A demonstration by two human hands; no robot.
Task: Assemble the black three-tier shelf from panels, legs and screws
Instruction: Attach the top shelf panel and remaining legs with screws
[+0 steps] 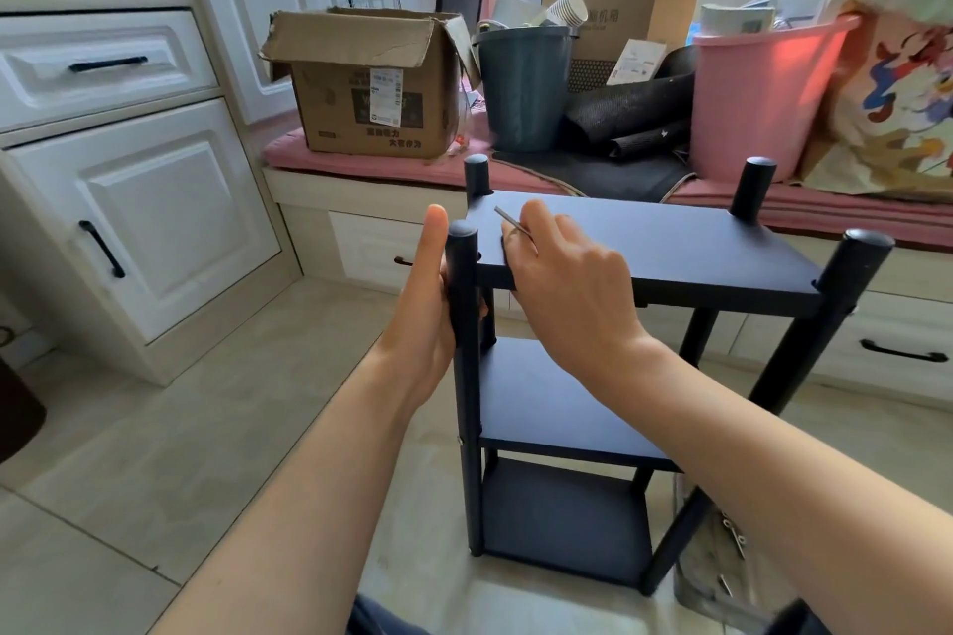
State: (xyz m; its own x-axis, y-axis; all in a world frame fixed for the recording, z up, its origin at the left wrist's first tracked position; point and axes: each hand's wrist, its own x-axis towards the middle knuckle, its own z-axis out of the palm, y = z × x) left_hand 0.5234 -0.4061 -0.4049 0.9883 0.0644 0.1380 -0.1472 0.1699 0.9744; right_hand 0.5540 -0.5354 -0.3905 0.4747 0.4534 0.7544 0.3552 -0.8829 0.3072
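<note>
The shelf (pixel 619 304) stands upright on the floor, three panels fitted. Its near-left leg (pixel 462 325) is gripped by the left hand (pixel 428 320); a hex key (pixel 510 222) is pinched in the right hand (pixel 567 284), resting on the top panel (pixel 670 242). The leg is best held square while the joint is tightened.

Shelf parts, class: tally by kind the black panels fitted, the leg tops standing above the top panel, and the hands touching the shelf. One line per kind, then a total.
Black panels: 3 (top panel, middle panel, bottom panel)
Leg tops: 4 (near-left leg, far-left leg, far-right leg, near-right leg)
Hands: 2 (left hand, right hand)
Total: 9
</note>
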